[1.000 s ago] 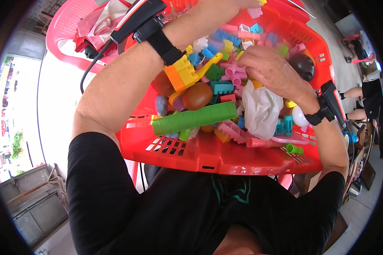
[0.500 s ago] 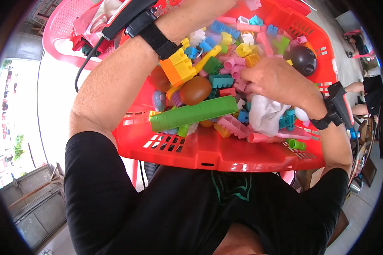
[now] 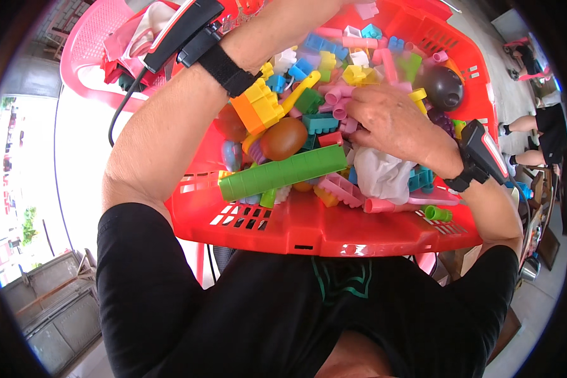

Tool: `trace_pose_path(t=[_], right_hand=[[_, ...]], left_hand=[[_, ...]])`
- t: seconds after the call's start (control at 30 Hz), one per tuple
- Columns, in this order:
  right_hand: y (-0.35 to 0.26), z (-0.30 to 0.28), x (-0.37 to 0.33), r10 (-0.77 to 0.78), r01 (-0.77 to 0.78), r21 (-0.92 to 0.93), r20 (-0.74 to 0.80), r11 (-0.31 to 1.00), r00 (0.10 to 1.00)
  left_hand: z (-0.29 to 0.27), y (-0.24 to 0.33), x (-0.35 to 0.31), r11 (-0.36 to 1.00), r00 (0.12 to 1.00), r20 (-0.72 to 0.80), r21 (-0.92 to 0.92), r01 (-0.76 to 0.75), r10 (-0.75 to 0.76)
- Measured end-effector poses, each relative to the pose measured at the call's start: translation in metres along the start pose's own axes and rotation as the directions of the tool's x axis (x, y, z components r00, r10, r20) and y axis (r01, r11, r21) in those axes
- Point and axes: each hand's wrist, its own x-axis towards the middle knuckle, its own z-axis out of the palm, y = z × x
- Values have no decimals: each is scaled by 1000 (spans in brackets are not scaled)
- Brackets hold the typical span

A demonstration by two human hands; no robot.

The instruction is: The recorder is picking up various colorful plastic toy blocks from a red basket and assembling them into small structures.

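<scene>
My right hand (image 3: 400, 123) reaches into a red plastic basket (image 3: 384, 242) full of toy blocks. Its fingers are curled, with tips closed on a pink tube-shaped toy piece (image 3: 348, 125) among similar pink tubes. Beneath the hand lies a crumpled white cloth or bag (image 3: 381, 176). My left hand (image 3: 334, 7) crosses the upper edge, so its fingers are cut off; a pink block (image 3: 366, 10) shows beside it. Below my left arm are a yellow-and-orange block stack (image 3: 258, 106), a brown egg-shaped piece (image 3: 283, 137) and a long green block bar (image 3: 283, 172).
A black ball with holes (image 3: 444, 88) lies at the basket's right side. A pink plastic chair (image 3: 82, 60) holding cloths stands at the left. People's legs (image 3: 524, 157) show on the far right. A cable (image 3: 121, 104) hangs from my left wrist device.
My right hand has shifted slightly left and up among the pink tubes. The yellow and purple pieces beside it show more. The whole view has drifted a little.
</scene>
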Motion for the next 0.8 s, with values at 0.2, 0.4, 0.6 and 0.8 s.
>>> trace_pose_path(t=[0.2,0.4,0.6,0.8], right_hand=[[16,-41,12,254,-288,295,147,911,956],[20,-30,10,292,-188,346,-281,919,914],[-12,-36,6,-158,4,324,450,946,879],[10,-55,-7,108,-142,7,612,990,784]], left_hand=[[-7,-7,4,961,978,-22,-192,200,-208],[0,-6,4,964,981,4,-180,194,-196],[-5,-7,2,980,985,-38,-114,161,-166],[-1,2,0,984,984,-39,-45,171,-172]])
